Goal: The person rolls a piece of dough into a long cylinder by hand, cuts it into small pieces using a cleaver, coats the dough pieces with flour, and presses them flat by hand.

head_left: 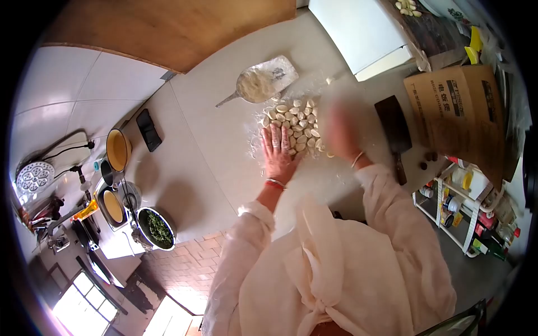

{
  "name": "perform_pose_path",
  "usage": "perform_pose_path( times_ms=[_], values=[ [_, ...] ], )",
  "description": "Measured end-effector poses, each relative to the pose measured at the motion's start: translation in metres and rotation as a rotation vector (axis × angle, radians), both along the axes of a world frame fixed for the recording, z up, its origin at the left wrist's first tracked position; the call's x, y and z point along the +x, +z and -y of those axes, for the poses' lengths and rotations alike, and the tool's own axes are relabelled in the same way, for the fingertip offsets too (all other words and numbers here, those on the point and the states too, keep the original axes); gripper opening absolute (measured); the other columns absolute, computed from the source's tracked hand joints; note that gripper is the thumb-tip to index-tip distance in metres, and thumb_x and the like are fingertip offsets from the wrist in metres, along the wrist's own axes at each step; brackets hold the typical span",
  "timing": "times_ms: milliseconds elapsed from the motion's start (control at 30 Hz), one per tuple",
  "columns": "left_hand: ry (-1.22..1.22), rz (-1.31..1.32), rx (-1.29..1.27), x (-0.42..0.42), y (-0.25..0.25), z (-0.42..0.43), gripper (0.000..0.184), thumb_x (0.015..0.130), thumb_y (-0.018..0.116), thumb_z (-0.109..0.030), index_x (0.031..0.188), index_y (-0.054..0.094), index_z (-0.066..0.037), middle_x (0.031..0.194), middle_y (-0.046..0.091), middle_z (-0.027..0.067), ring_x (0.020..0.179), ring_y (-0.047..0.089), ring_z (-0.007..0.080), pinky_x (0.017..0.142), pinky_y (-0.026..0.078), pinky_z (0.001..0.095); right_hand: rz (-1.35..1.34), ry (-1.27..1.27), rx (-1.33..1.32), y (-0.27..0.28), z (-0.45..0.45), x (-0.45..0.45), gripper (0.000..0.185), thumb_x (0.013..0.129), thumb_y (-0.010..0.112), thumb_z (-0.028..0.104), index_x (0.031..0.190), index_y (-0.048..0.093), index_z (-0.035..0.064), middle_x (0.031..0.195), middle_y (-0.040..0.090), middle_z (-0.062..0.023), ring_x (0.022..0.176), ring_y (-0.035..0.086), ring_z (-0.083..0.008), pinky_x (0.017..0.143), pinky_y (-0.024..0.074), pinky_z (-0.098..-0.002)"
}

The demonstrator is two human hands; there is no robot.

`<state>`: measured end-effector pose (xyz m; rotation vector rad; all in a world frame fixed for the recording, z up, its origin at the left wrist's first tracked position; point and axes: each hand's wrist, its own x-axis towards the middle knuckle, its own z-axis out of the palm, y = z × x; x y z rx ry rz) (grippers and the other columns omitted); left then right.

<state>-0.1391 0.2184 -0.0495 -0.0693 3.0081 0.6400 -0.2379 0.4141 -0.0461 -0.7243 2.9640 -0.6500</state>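
Many small pale dough pieces (302,124) lie in a floury patch on the light worktop (207,145). My left hand (278,155), dusted with flour, rests flat on the lower left of the pile, fingers stretched out. Over the right edge of the pile, my right hand (342,131) is smeared by motion, so its fingers and anything in them cannot be made out. Just beyond the pile lies a metal scoop (280,71) holding flour (256,87). One small dough piece (329,80) sits apart near the top.
A dark cleaver (394,120) lies on the right, beside a cardboard box (457,112). To the left are a phone (148,130), a bowl of chopped greens (158,228) and a yellowish round container (118,150). A white rack (459,210) with bottles stands at the lower right.
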Motion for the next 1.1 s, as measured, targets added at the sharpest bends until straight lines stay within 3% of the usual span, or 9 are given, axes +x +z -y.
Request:
perform_pose_path(
  times_ms=[33, 133, 233, 300, 433, 533, 833, 1033, 1100],
  values=[
    [0.142, -0.016, 0.135, -0.002, 0.0, -0.02, 0.096, 0.085, 0.071, -0.043, 0.157, 0.019, -0.005, 0.164, 0.009, 0.023, 0.15, 0.001, 0.0475, 0.122, 0.008, 0.0557, -0.066, -0.01, 0.09, 0.004, 0.007, 0.009, 0.04, 0.091, 0.065, 0.019, 0.126, 0.057, 0.0014, 0.119, 0.058, -0.0182, 0.112, 0.054, -0.0356, 0.097, 0.0429, -0.0492],
    [0.314, -0.142, 0.344, 0.003, -0.002, -0.048, 0.082, 0.09, 0.063, -0.027, 0.157, 0.022, -0.005, 0.164, 0.009, 0.0225, 0.15, 0.001, 0.0473, 0.121, 0.008, 0.0566, -0.152, -0.05, -0.325, 0.017, 0.031, 0.042, 0.035, 0.092, 0.064, 0.019, 0.122, 0.058, 0.0013, 0.118, 0.058, -0.0192, 0.11, 0.054, -0.0359, 0.096, 0.0421, -0.0504],
    [0.277, -0.091, 0.123, 0.004, 0.0, -0.022, 0.079, 0.09, 0.064, -0.025, 0.155, 0.026, -0.005, 0.164, 0.012, 0.0217, 0.15, 0.005, 0.0463, 0.121, 0.008, 0.056, -0.22, -0.028, -0.309, 0.018, 0.023, 0.009, 0.038, 0.094, 0.061, 0.016, 0.129, 0.054, 0.0015, 0.126, 0.055, -0.022, 0.119, 0.051, -0.0374, 0.101, 0.0409, -0.0474],
    [0.171, -0.311, 0.178, -0.019, -0.007, 0.014, 0.062, 0.093, 0.058, -0.017, 0.149, 0.037, -0.004, 0.155, 0.032, 0.0219, 0.146, 0.022, 0.0445, 0.118, 0.024, 0.0541, 0.233, -0.132, -0.178, 0.012, 0.013, -0.051, 0.037, 0.097, 0.055, 0.019, 0.13, 0.056, 0.003, 0.129, 0.056, -0.0189, 0.122, 0.052, -0.0359, 0.1, 0.0432, -0.045],
    [0.003, -0.203, 0.228, -0.075, 0.009, 0.04, 0.054, 0.096, 0.053, -0.02, 0.148, 0.042, -0.008, 0.152, 0.039, 0.0149, 0.141, 0.033, 0.0388, 0.115, 0.031, 0.0498, -0.397, -0.213, -0.214, -0.009, 0.014, -0.112, 0.037, 0.1, 0.047, 0.02, 0.131, 0.057, 0.0049, 0.129, 0.059, -0.0151, 0.122, 0.054, -0.031, 0.098, 0.0463, -0.0413],
    [-0.012, -0.122, 0.144, -0.093, 0.004, 0.03, 0.053, 0.096, 0.052, -0.022, 0.148, 0.043, -0.011, 0.151, 0.042, 0.0108, 0.136, 0.039, 0.037, 0.114, 0.032, 0.0483, -0.435, -0.205, 0.006, -0.02, 0.017, -0.121, 0.038, 0.099, 0.049, 0.022, 0.132, 0.056, 0.0049, 0.137, 0.055, -0.0151, 0.129, 0.048, -0.0298, 0.105, 0.0421, -0.0428],
    [-0.032, -0.076, 0.0, -0.041, 0.011, 0.027, 0.06, 0.094, 0.057, -0.03, 0.15, 0.042, -0.014, 0.154, 0.04, 0.0107, 0.131, 0.043, 0.0354, 0.114, 0.029, 0.0504, -0.076, 0.276, 0.181, 0.048, 0.016, -0.021, 0.05, 0.098, 0.053, 0.023, 0.145, 0.047, 0.0068, 0.154, 0.04, -0.0117, 0.139, 0.04, -0.0296, 0.112, 0.0345, -0.0445],
    [-0.024, -0.005, -0.096, 0.034, 0.007, 0.016, 0.074, 0.095, 0.057, -0.036, 0.158, 0.024, -0.016, 0.164, 0.019, 0.0143, 0.152, 0.013, 0.0371, 0.121, 0.011, 0.0558, 0.615, 0.072, -0.562, 0.013, -0.016, 0.054, 0.06, 0.096, 0.057, 0.02, 0.151, 0.037, 0.0084, 0.16, 0.029, -0.0099, 0.147, 0.03, -0.0249, 0.115, 0.0301, -0.047],
    [-0.256, 0.03, -0.125, 0.055, -0.002, -0.008, 0.075, 0.094, 0.058, -0.036, 0.158, 0.023, -0.017, 0.164, 0.018, 0.0142, 0.151, 0.014, 0.0374, 0.121, 0.011, 0.0564, 0.106, 0.468, 0.124, 0.033, -0.015, 0.089, 0.059, 0.096, 0.057, 0.024, 0.149, 0.038, 0.007, 0.163, 0.022, -0.0103, 0.151, 0.021, -0.025, 0.119, 0.0237, -0.052]
  ],
)
